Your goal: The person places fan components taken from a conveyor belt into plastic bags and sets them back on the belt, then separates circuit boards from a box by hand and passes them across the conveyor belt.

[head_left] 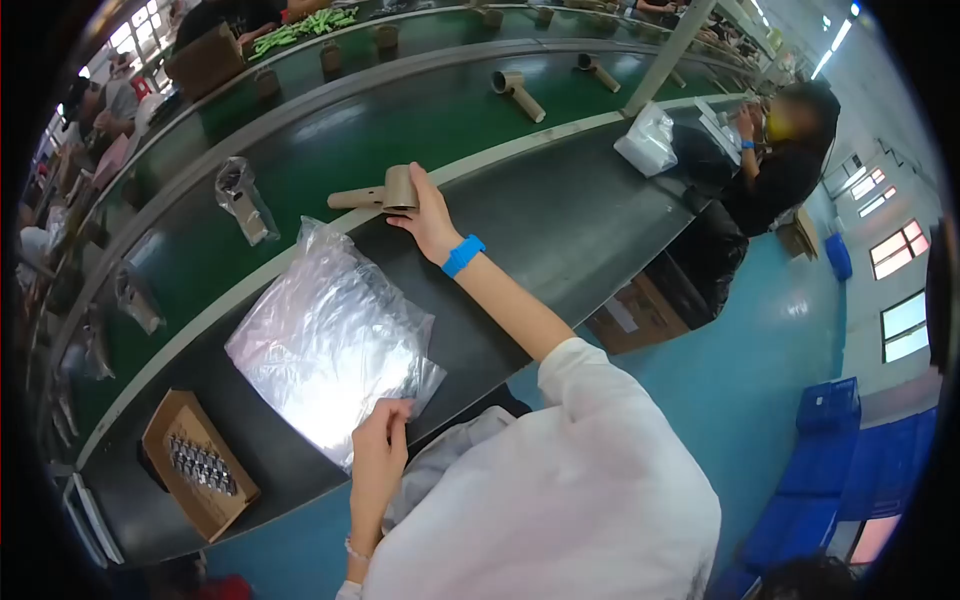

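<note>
My right hand, with a blue band at its wrist, is closed round the barrel of a tan hair dryer housing. The handle of this housing points left, over the edge of the green conveyor. Below it, a stack of clear plastic bags lies on the dark worktop. At the stack's near corner my left hand is closed, its thumb and fingertips pinching the edge of a bag. How many bags it grips cannot be made out.
A cardboard box of small metal parts stands at the worktop's left end. Bare housings and a bagged one lie on the green conveyor. A co-worker sits at the right beside a white bundle.
</note>
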### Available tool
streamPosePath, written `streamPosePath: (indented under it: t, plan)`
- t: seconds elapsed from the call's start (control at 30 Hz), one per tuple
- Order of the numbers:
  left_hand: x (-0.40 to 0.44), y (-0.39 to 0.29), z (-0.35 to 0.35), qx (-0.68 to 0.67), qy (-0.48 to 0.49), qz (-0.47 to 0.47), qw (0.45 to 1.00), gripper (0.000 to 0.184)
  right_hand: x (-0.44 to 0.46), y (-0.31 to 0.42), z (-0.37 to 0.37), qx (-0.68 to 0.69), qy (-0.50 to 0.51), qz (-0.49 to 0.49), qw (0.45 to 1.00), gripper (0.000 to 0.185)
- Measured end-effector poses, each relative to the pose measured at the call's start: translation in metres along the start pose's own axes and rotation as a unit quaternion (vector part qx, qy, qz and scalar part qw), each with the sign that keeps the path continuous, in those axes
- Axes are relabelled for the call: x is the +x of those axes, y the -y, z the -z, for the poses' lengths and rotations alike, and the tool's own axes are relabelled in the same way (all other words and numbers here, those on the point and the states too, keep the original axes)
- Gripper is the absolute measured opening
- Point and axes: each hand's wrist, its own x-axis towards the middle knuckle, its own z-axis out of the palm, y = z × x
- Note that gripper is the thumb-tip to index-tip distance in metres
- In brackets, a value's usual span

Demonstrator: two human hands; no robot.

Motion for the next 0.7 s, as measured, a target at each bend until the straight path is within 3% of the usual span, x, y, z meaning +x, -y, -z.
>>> streamPosePath:
  t: [0.1, 0.17, 0.27, 0.4, 0.47, 0.57, 0.63, 0.7]
  plan:
    - [0.009, -0.010, -0.005, 0.039, -0.020, -0.083, 0.996, 0.011, -0.011, 0.012, 0.004, -0.051, 0.057, 0.011, 0.997, 0.044]
    - [0.008, -0.021, 0.004, 0.048, 0.010, -0.017, 0.999, 0.013, -0.027, 0.018, 0.003, -0.029, 0.104, -0.003, 0.994, 0.043]
    - [0.012, -0.011, -0.003, -0.006, -0.070, -0.023, 0.997, 0.011, -0.062, 0.032, 0.003, 0.012, 0.132, -0.048, 0.990, 0.045]
    - [0.025, -0.021, -0.004, -0.055, -0.147, -0.028, 0.987, 0.014, -0.130, 0.067, -0.009, 0.029, 0.139, -0.015, 0.990, 0.062]
    - [0.029, -0.020, -0.008, -0.075, -0.180, -0.025, 0.981, 0.017, -0.152, 0.079, 0.004, 0.050, 0.255, 0.003, 0.966, 0.061]
    - [0.033, -0.029, -0.011, -0.095, -0.182, -0.024, 0.978, 0.032, -0.181, 0.091, 0.005, -0.045, 0.257, -0.021, 0.965, 0.066]
    - [0.030, -0.034, -0.006, -0.078, -0.142, -0.045, 0.986, 0.051, -0.197, 0.090, -0.003, -0.148, 0.235, 0.017, 0.960, 0.062]
    - [0.029, -0.038, -0.007, -0.080, -0.149, -0.064, 0.984, 0.051, -0.208, 0.085, -0.008, -0.256, 0.183, 0.054, 0.948, 0.057]
